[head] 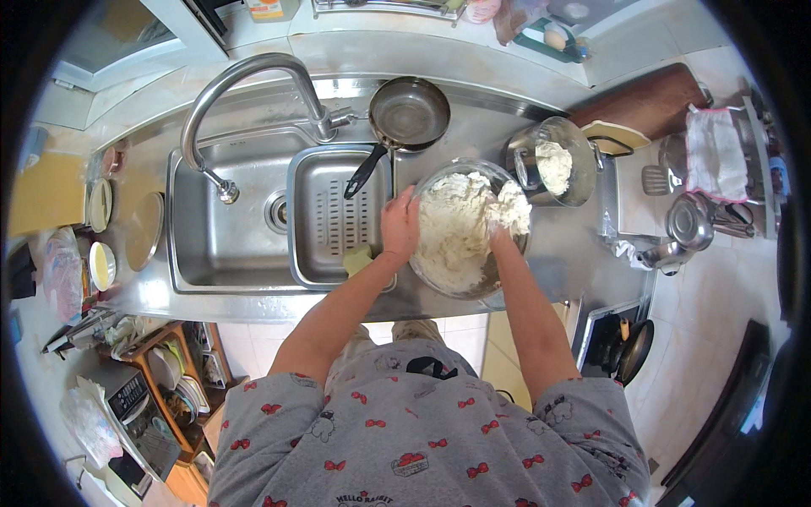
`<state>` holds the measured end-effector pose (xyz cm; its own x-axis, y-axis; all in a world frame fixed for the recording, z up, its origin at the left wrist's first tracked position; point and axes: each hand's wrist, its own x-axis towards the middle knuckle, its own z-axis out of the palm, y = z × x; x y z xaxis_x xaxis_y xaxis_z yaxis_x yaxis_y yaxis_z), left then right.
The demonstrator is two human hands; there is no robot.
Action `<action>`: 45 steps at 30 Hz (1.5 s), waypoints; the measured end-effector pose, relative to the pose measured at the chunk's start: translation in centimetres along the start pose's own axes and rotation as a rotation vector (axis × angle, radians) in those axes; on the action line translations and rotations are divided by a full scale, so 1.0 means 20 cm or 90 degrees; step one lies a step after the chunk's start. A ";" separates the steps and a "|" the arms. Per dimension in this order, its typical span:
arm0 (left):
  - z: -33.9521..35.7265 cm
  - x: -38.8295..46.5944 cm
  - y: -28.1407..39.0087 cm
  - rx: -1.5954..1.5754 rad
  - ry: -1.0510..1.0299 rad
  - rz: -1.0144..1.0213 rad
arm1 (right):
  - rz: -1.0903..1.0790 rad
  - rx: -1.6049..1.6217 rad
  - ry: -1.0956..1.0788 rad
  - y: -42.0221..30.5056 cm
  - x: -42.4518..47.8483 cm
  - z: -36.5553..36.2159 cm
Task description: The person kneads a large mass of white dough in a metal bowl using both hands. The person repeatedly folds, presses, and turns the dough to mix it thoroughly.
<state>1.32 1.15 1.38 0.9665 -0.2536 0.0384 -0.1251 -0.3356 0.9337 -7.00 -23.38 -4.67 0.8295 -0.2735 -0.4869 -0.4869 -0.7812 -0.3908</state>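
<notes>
A round metal bowl (421, 269) of white flour and shaggy dough (453, 203) stands on the steel counter right of the sink. My left hand (400, 222) grips the bowl's left rim. At the bowl's right side, my right hand (499, 231) is mostly hidden by a lump of crumbly dough (512, 206) that it holds up. Just behind on the right, a metal pot (581, 184) holds another pale floury mass (554, 166).
A frying pan (410, 114) rests behind the bowl, its handle over a perforated drainer tray (339, 222) in the sink (222, 253). The tall faucet (244, 63) arches over the left basin. A yellow-green cloth or sponge (358, 258) lies at the tray's near edge.
</notes>
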 end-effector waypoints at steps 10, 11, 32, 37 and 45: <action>0.01 0.01 0.01 -0.001 0.014 0.002 | -0.138 -0.035 -0.074 0.02 0.13 0.04; 0.01 0.00 0.01 0.004 0.018 -0.006 | -0.157 -0.017 -0.075 0.02 0.12 0.06; 0.02 0.32 0.12 0.292 -0.260 0.311 | -0.342 -0.506 -0.029 -0.48 -0.48 -0.12; -0.06 0.16 0.06 0.122 -0.164 0.222 | -0.209 -0.612 -0.243 -0.64 -0.41 -0.11; -0.04 -0.04 0.01 -0.016 -0.048 -0.084 | -0.113 -0.229 0.006 -0.31 -0.24 0.32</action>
<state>0.65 2.09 1.78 0.9544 -0.2771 -0.1112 0.0080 -0.3485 0.9373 -9.69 -13.60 -4.89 0.8957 -0.1205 -0.4280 -0.2104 -0.9628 -0.1693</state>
